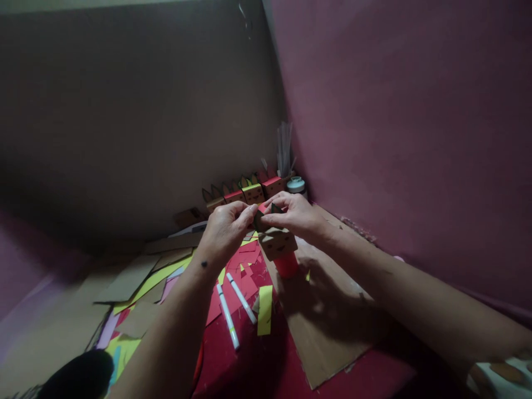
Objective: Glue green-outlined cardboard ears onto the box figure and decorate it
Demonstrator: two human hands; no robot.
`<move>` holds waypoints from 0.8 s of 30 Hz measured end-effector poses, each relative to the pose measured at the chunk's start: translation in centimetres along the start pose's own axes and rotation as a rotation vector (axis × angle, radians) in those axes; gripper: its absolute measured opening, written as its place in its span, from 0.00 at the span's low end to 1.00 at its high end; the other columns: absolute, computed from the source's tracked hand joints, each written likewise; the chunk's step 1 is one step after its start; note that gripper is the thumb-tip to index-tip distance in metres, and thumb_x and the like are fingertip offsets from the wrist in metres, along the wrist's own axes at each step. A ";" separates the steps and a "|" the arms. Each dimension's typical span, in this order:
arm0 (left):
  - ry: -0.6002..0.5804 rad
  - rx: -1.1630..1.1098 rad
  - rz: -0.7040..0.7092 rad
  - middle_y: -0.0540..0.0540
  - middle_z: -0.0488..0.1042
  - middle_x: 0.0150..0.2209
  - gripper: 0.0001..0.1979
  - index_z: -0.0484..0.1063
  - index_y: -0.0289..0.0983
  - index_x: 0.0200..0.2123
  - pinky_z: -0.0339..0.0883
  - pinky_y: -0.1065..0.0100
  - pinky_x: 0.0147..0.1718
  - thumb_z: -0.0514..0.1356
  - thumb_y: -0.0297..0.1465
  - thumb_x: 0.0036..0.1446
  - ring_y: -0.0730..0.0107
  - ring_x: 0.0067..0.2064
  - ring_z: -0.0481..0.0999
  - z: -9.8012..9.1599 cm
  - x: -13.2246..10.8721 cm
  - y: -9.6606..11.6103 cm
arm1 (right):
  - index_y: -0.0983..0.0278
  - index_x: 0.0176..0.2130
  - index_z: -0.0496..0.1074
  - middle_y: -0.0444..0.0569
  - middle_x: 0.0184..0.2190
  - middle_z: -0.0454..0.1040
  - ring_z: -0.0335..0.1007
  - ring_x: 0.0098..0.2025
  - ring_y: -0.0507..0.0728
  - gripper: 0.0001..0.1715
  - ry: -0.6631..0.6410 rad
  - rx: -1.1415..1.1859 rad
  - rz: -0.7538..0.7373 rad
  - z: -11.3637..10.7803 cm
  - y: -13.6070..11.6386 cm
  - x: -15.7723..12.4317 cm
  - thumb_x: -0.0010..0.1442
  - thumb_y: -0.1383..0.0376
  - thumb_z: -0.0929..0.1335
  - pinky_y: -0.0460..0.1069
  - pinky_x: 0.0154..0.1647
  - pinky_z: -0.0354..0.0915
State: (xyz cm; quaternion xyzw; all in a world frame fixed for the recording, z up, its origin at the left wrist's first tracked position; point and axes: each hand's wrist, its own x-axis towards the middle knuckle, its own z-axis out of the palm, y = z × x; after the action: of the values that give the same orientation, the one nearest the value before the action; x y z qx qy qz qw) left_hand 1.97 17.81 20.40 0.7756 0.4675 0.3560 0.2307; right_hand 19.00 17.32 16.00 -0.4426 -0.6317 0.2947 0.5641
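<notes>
Fig.: my left hand (226, 228) and right hand (294, 216) pinch dark ear (260, 223) atop cardboard box (277, 244); markers (229, 317) at 7 o'clock. Best: press evenly, box steady.

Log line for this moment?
left hand: pinches cardboard face box top | right hand: grips same top | below: two markers, yellow strip

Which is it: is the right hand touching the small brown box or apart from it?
Touching. The head view shows the right hand gripping the small brown box at its top, no gap.
</notes>
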 end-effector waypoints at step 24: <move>0.047 -0.103 -0.067 0.53 0.67 0.21 0.19 0.75 0.37 0.33 0.55 0.69 0.21 0.58 0.47 0.59 0.71 0.22 0.63 0.1 -1.6 -1.9 | 0.64 0.33 0.78 0.46 0.31 0.78 0.72 0.35 0.54 0.10 0.088 0.326 0.084 -0.7 0.8 -1.2 0.53 0.60 0.74 0.51 0.42 0.68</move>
State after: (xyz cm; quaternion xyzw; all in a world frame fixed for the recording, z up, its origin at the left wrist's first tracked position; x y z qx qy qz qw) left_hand 0.50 17.28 18.50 0.7381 0.4797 0.3895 0.2710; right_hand 19.83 16.54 14.94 -0.3837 -0.5312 0.3971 0.6426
